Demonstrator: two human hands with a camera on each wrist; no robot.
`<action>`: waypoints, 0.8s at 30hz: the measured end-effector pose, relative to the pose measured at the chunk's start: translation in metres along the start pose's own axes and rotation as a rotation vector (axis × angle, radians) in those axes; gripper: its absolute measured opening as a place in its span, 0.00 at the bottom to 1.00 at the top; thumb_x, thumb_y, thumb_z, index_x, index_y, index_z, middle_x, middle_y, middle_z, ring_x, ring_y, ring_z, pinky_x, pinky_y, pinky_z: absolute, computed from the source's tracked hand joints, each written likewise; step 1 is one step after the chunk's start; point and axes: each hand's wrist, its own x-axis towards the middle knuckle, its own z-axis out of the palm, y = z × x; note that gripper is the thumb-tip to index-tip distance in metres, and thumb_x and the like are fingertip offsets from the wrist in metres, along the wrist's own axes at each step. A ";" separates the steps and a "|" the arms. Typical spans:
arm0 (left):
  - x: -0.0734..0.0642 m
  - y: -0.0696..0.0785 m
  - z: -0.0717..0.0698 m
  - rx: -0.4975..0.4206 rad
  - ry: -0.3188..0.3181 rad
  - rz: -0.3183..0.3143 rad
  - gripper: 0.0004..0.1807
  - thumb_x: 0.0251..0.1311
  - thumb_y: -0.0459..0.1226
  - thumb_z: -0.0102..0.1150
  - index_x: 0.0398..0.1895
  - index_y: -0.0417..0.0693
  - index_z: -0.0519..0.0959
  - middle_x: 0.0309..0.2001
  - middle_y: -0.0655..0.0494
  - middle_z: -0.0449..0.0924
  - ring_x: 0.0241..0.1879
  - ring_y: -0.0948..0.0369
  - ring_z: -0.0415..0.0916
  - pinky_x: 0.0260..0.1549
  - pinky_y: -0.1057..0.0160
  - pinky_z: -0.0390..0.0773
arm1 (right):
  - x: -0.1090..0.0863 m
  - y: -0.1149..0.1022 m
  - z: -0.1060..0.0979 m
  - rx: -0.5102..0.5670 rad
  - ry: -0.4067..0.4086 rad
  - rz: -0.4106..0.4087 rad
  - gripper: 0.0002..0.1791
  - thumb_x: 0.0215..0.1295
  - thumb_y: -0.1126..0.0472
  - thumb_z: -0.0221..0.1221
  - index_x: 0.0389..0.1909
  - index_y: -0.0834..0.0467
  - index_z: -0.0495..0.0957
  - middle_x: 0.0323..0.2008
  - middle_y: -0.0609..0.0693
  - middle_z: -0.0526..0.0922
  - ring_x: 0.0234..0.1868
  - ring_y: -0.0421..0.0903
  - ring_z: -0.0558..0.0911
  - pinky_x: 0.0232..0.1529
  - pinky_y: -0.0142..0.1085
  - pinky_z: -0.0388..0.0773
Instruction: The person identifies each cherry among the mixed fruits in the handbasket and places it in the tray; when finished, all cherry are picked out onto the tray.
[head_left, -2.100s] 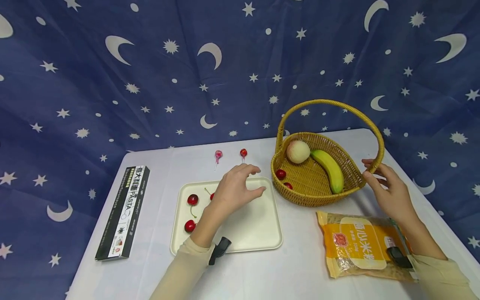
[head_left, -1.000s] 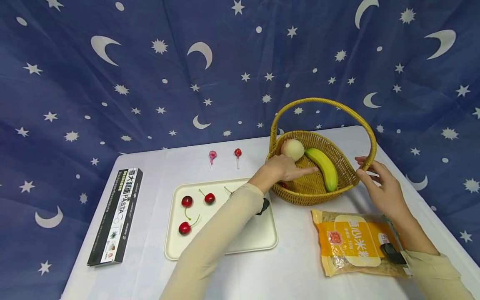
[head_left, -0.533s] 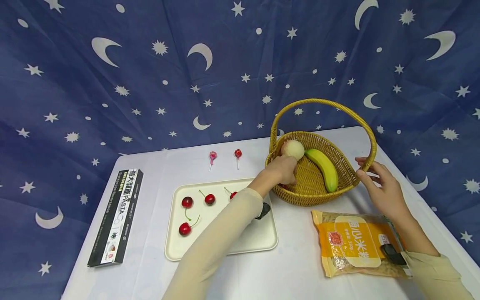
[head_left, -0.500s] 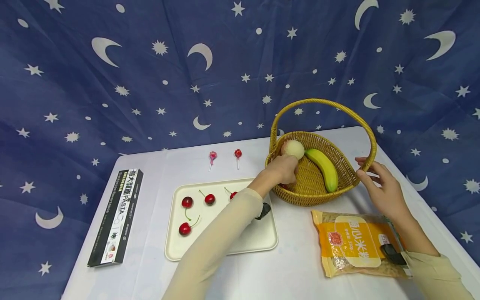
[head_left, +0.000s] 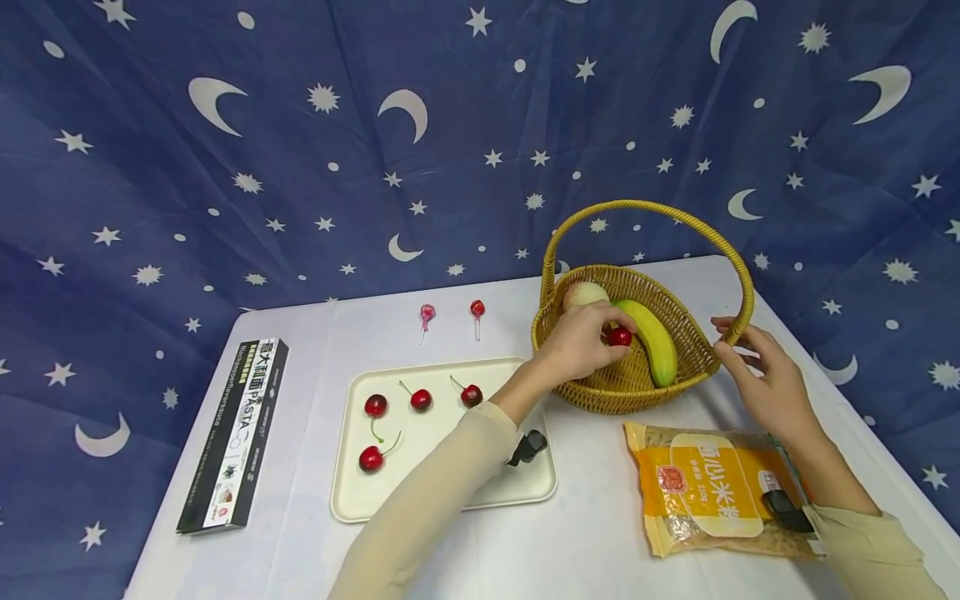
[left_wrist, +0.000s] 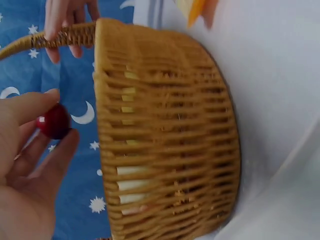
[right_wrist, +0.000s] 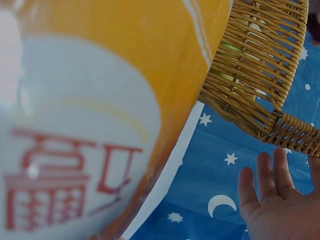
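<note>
My left hand [head_left: 581,343] pinches a red cherry [head_left: 619,336] between thumb and fingers, over the wicker basket [head_left: 622,403]. In the left wrist view the cherry [left_wrist: 54,121] is held above the basket's rim. My right hand [head_left: 776,392] grips the foot of the basket's handle [head_left: 744,292] with thumb and index finger; its other fingers stretch out below, as the right wrist view shows. Inside the basket lie a banana [head_left: 654,346] and a pale peach [head_left: 583,293], partly covered by my left hand. The basket's near left inside is hidden behind that hand.
A cream tray [head_left: 525,485] bearing several stemmed cherries [head_left: 421,400] lies under my left forearm. Two lollipops [head_left: 477,309] lie behind it. A black pasta box [head_left: 232,437] is at the left, and an orange rice noodle bag [head_left: 712,487] is below my right wrist.
My left hand has gone from above the tray into the basket, then lifted with a cherry now between its fingers. My right hand stays at the handle.
</note>
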 end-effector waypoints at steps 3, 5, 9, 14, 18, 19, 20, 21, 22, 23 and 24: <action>-0.007 0.006 -0.001 -0.118 0.059 0.044 0.14 0.67 0.40 0.73 0.54 0.53 0.87 0.54 0.60 0.88 0.49 0.68 0.81 0.50 0.82 0.74 | 0.000 -0.001 0.000 -0.002 -0.003 0.003 0.23 0.82 0.51 0.57 0.73 0.50 0.75 0.69 0.56 0.76 0.57 0.13 0.64 0.53 0.15 0.65; -0.012 0.011 -0.003 -0.202 0.085 0.077 0.15 0.67 0.38 0.73 0.55 0.50 0.87 0.54 0.59 0.87 0.49 0.68 0.80 0.50 0.84 0.75 | 0.000 -0.001 0.000 -0.004 -0.002 0.003 0.24 0.82 0.50 0.56 0.74 0.50 0.74 0.69 0.57 0.76 0.57 0.13 0.64 0.53 0.15 0.65; -0.020 0.019 -0.007 -0.287 0.110 0.128 0.15 0.66 0.35 0.73 0.55 0.47 0.86 0.54 0.56 0.86 0.49 0.66 0.80 0.50 0.84 0.77 | 0.000 -0.002 0.000 -0.001 0.005 -0.004 0.24 0.82 0.51 0.56 0.73 0.50 0.74 0.69 0.55 0.76 0.57 0.13 0.65 0.53 0.15 0.64; -0.027 0.022 -0.008 -0.218 0.113 0.131 0.15 0.66 0.37 0.73 0.55 0.51 0.86 0.54 0.59 0.87 0.50 0.68 0.80 0.51 0.84 0.75 | 0.000 -0.001 0.001 0.004 0.007 -0.016 0.23 0.82 0.52 0.57 0.73 0.49 0.75 0.68 0.52 0.77 0.57 0.13 0.65 0.52 0.14 0.64; -0.030 0.021 -0.007 -0.195 0.122 0.131 0.14 0.66 0.38 0.74 0.54 0.52 0.87 0.53 0.60 0.87 0.50 0.68 0.81 0.50 0.84 0.74 | -0.001 -0.001 0.001 0.002 0.005 -0.012 0.23 0.82 0.51 0.57 0.73 0.49 0.75 0.67 0.51 0.77 0.57 0.13 0.65 0.52 0.14 0.63; -0.031 0.021 -0.007 -0.202 0.122 0.135 0.14 0.66 0.37 0.74 0.54 0.52 0.87 0.53 0.60 0.87 0.49 0.68 0.81 0.49 0.84 0.74 | -0.001 -0.001 0.001 0.000 0.005 -0.010 0.23 0.82 0.51 0.57 0.73 0.49 0.75 0.67 0.51 0.77 0.57 0.13 0.65 0.52 0.14 0.63; -0.032 0.022 -0.007 -0.209 0.123 0.141 0.14 0.66 0.37 0.74 0.53 0.51 0.87 0.53 0.59 0.87 0.49 0.67 0.81 0.49 0.84 0.74 | -0.002 -0.001 0.001 -0.002 0.004 -0.008 0.23 0.82 0.51 0.57 0.73 0.49 0.74 0.67 0.52 0.77 0.57 0.13 0.65 0.52 0.14 0.63; -0.032 0.022 -0.007 -0.208 0.123 0.147 0.14 0.66 0.37 0.74 0.53 0.51 0.87 0.53 0.59 0.87 0.49 0.67 0.81 0.49 0.84 0.74 | -0.002 -0.001 0.001 -0.005 0.004 -0.006 0.23 0.82 0.52 0.57 0.74 0.49 0.74 0.67 0.53 0.77 0.57 0.13 0.64 0.52 0.14 0.63; -0.033 0.023 -0.008 -0.206 0.123 0.152 0.14 0.65 0.37 0.74 0.53 0.51 0.87 0.53 0.59 0.87 0.48 0.67 0.81 0.49 0.85 0.74 | -0.002 -0.002 0.001 -0.006 0.004 -0.006 0.23 0.82 0.52 0.57 0.74 0.49 0.74 0.67 0.53 0.77 0.56 0.12 0.64 0.52 0.14 0.62; -0.034 0.024 -0.008 -0.204 0.123 0.158 0.14 0.65 0.37 0.74 0.53 0.51 0.87 0.52 0.59 0.87 0.48 0.67 0.81 0.49 0.85 0.74 | -0.002 -0.002 0.001 -0.007 0.004 -0.006 0.23 0.82 0.52 0.57 0.74 0.50 0.74 0.67 0.54 0.77 0.56 0.13 0.64 0.52 0.14 0.62; -0.035 0.025 -0.009 -0.202 0.123 0.164 0.14 0.65 0.37 0.74 0.53 0.50 0.87 0.52 0.59 0.87 0.48 0.67 0.81 0.49 0.85 0.74 | -0.002 -0.002 0.001 -0.008 0.004 -0.006 0.23 0.82 0.52 0.57 0.74 0.50 0.74 0.68 0.54 0.77 0.57 0.13 0.64 0.52 0.13 0.62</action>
